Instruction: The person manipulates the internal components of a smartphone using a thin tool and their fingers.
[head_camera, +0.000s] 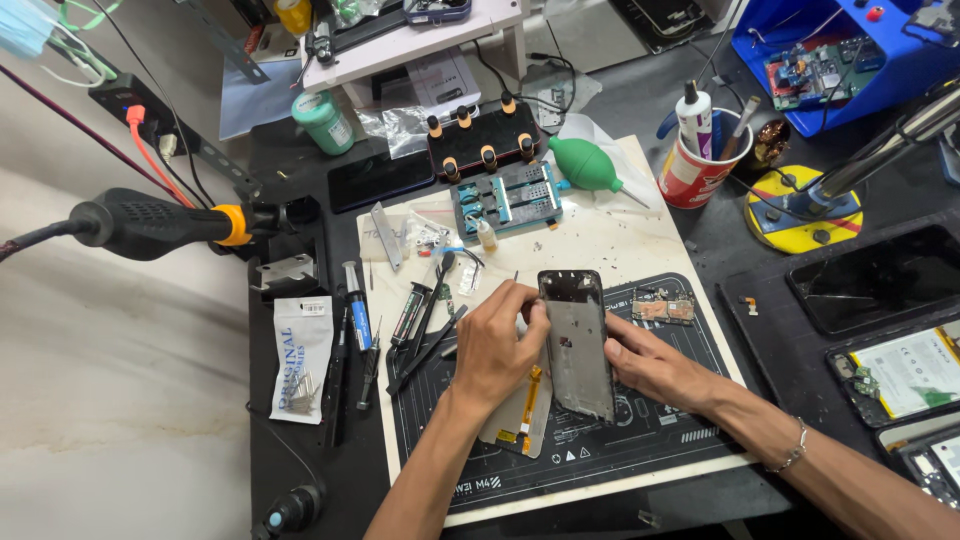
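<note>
The left hand (495, 345) and right hand (650, 365) pinched the opened phone frame (578, 345) between their fingers, tilted just above the dark work mat (600, 450) on the desk, screwdrivers (360, 340) lying near.

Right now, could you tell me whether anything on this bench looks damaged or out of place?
Nothing looks spilled or broken. The left hand and right hand steady an opened phone frame on the dark mat; a loose circuit board lies beside it.
</note>
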